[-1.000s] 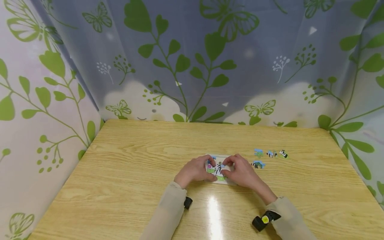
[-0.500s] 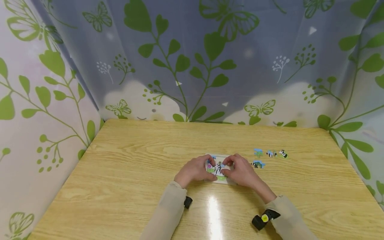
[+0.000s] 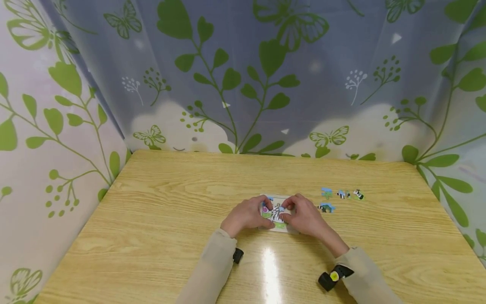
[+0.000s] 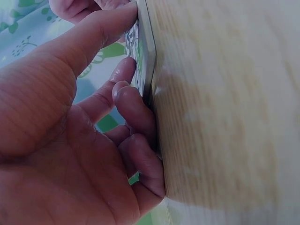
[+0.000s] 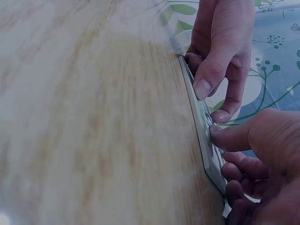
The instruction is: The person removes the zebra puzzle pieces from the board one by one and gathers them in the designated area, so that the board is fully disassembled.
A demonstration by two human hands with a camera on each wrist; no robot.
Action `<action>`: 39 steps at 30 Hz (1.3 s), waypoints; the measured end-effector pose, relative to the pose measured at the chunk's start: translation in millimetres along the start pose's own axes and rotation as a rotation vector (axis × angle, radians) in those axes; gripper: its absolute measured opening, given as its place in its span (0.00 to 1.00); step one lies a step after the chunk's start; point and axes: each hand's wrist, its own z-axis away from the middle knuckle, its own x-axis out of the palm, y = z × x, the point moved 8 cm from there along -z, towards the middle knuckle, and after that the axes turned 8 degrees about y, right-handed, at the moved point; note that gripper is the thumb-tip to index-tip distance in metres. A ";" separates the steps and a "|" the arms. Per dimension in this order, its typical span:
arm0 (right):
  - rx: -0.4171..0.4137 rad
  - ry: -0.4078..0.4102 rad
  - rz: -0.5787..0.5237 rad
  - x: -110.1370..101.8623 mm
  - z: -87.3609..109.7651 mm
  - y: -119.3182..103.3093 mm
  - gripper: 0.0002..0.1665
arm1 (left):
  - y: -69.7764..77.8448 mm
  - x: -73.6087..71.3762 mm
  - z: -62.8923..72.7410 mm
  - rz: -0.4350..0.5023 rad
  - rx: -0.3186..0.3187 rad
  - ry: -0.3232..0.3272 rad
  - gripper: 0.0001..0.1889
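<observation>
A small flat puzzle board point(image 3: 279, 230) with a pale rim lies on the table between both hands. A zebra-striped puzzle piece point(image 3: 277, 212) shows in its middle, with green and pink picture parts beside it. My left hand point(image 3: 244, 215) grips the board's left side; in the left wrist view the thumb rests on the board point(image 4: 149, 51), and curled fingers lie along its edge. From the right, my right hand point(image 3: 308, 217) pinches at the zebra piece between thumb and forefinger. In the right wrist view its thumb tip touches the board's face, with the other fingers curled by the edge.
Several loose puzzle pieces lie right of the board, among them a blue-green piece point(image 3: 326, 193), a panda piece point(image 3: 358, 194) and a dark-green and blue piece point(image 3: 326, 207). A leaf-patterned cloth point(image 3: 243, 84) stands behind the wooden table point(image 3: 171, 202).
The striped zebra piece has shifted slightly under the right fingertips, and its stripes look different now. Both hands have stayed almost in the same place.
</observation>
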 end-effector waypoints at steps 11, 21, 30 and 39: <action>0.011 -0.003 -0.166 -0.4 3.6 4.6 0.10 | 0.3 -0.3 1.0 -0.005 -0.005 0.000 0.20; 0.067 0.003 -0.341 -8.6 5.3 12.0 0.06 | 0.4 -1.4 0.4 -0.017 -0.007 0.010 0.21; 0.090 0.006 -0.370 -28.8 10.3 24.2 0.11 | -2.2 -2.0 1.5 0.094 0.039 -0.056 0.18; 0.050 0.038 -0.376 -58.5 18.2 44.6 0.13 | -5.4 -4.1 0.7 0.135 0.059 -0.067 0.17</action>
